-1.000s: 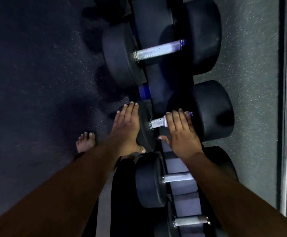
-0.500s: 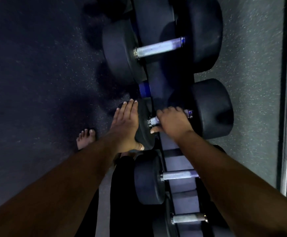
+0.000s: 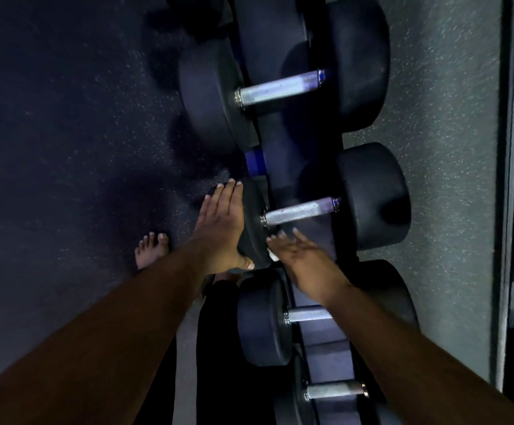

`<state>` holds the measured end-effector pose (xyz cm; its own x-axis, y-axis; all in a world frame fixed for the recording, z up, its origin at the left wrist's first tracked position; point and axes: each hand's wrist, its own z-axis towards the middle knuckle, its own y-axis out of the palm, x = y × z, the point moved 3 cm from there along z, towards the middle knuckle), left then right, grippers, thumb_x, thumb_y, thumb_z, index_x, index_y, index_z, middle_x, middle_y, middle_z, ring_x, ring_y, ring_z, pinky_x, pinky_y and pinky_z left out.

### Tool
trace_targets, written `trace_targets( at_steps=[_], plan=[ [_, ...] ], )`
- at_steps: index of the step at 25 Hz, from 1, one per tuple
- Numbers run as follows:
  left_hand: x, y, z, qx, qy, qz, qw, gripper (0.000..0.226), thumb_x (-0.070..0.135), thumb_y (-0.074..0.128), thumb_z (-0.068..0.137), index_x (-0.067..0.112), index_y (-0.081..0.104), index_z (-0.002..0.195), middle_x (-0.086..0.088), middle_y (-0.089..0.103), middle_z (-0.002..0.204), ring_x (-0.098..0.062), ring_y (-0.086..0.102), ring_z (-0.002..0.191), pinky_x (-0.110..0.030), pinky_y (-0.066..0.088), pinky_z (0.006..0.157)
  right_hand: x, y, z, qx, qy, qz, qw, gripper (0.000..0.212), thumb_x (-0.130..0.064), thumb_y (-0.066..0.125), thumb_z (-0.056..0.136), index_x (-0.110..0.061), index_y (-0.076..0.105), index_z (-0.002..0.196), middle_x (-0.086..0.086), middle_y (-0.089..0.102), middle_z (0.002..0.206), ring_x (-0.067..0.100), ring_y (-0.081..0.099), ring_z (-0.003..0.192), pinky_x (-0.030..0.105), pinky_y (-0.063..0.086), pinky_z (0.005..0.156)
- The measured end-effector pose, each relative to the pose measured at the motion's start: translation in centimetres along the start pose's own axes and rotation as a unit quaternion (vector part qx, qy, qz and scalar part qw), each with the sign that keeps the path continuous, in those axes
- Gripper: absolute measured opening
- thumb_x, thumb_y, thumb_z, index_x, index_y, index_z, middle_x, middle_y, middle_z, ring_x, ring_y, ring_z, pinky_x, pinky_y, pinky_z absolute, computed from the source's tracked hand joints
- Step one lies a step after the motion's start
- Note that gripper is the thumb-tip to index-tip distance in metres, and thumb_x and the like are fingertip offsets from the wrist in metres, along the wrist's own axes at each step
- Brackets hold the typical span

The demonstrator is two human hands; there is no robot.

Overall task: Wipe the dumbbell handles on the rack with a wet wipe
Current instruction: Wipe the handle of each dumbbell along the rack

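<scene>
Black dumbbells with knurled metal handles lie in a row on a dark rack (image 3: 326,337). My left hand (image 3: 222,228) rests flat against the near head of the second dumbbell, fingers straight. That dumbbell's handle (image 3: 301,211) is bare. My right hand (image 3: 301,256) is blurred and sits just below that handle, off the metal. A small white corner of the wet wipe (image 3: 272,256) shows at its thumb side, held under the hand. The handle of the biggest dumbbell (image 3: 277,87) lies farther up, and two smaller handles (image 3: 307,314) (image 3: 335,391) lie nearer to me.
Dark speckled rubber floor (image 3: 65,148) spreads to the left, where my bare foot (image 3: 151,250) stands. Paler floor (image 3: 448,179) runs along the right of the rack, bounded by a grey upright edge (image 3: 513,179).
My right hand was wrapped round the second dumbbell's handle and has pulled back toward me, leaving the handle uncovered. My left hand has stayed on the dumbbell head.
</scene>
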<state>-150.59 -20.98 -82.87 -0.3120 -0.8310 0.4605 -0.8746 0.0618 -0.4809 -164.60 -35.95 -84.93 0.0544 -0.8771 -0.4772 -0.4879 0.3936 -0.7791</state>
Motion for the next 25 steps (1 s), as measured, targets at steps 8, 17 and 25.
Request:
trace_targets(
  at_steps=[8,17,25],
  plan=[
    [-0.2,0.3,0.1,0.017,-0.007,-0.002,1.000,0.159,0.050,0.095,0.054,0.007,-0.019,0.157,-0.008,-0.022,0.167,-0.024,-0.021,0.154,-0.041,-0.010,0.125,2.2,0.0,3.1,0.436,0.447,0.737,0.258,0.028,0.009,0.043,0.093,-0.011,0.061,0.091,0.012,0.066,0.091,0.018,0.064,0.080,0.024,0.050,0.070],
    [-0.6,0.5,0.1,0.021,-0.002,-0.009,1.000,0.162,0.051,0.096,0.052,0.011,-0.021,0.157,-0.005,-0.023,0.167,-0.022,-0.021,0.153,-0.037,-0.013,0.124,3.1,-2.8,5.7,0.418,0.436,0.764,0.228,0.012,-0.010,0.060,0.096,-0.014,0.061,0.086,0.000,0.062,0.073,0.013,0.059,0.073,0.024,0.049,0.075],
    [-0.5,0.3,0.2,0.031,-0.003,-0.009,0.999,0.160,0.049,0.096,0.051,0.009,-0.017,0.158,-0.007,-0.019,0.168,-0.023,-0.019,0.154,-0.038,-0.011,0.124,1.1,0.7,3.4,0.393,0.366,0.794,0.285,0.014,-0.006,0.050,0.101,-0.006,0.063,0.108,0.010,0.069,0.101,0.024,0.062,0.102,0.035,0.050,0.100]
  ],
)
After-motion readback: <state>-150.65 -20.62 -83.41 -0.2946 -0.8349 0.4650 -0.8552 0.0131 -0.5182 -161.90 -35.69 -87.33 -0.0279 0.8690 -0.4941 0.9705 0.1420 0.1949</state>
